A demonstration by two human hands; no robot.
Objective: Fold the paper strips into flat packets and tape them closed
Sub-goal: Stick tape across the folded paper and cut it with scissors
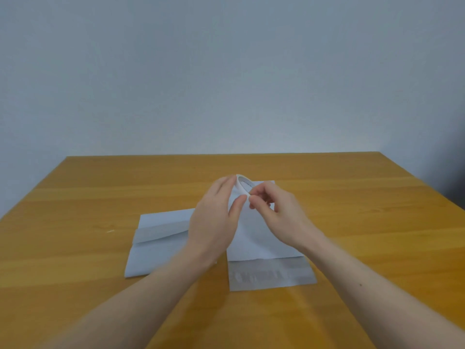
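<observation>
Two white folded paper sheets lie on the wooden table (352, 222). The left paper (161, 230) has a grey flap folded across its middle. The right paper (261, 243) has a grey band along its near edge. Above the papers, my left hand (216, 220) holds a white roll of tape (242, 183) between thumb and fingers. My right hand (274, 210) pinches at the roll's edge with curled fingers. Whether a tape end is pulled free cannot be made out.
The table's far edge meets a plain pale wall. A tiny pale scrap (110, 231) lies on the wood to the left of the papers. A dark shape (455, 177) stands beyond the table's right corner.
</observation>
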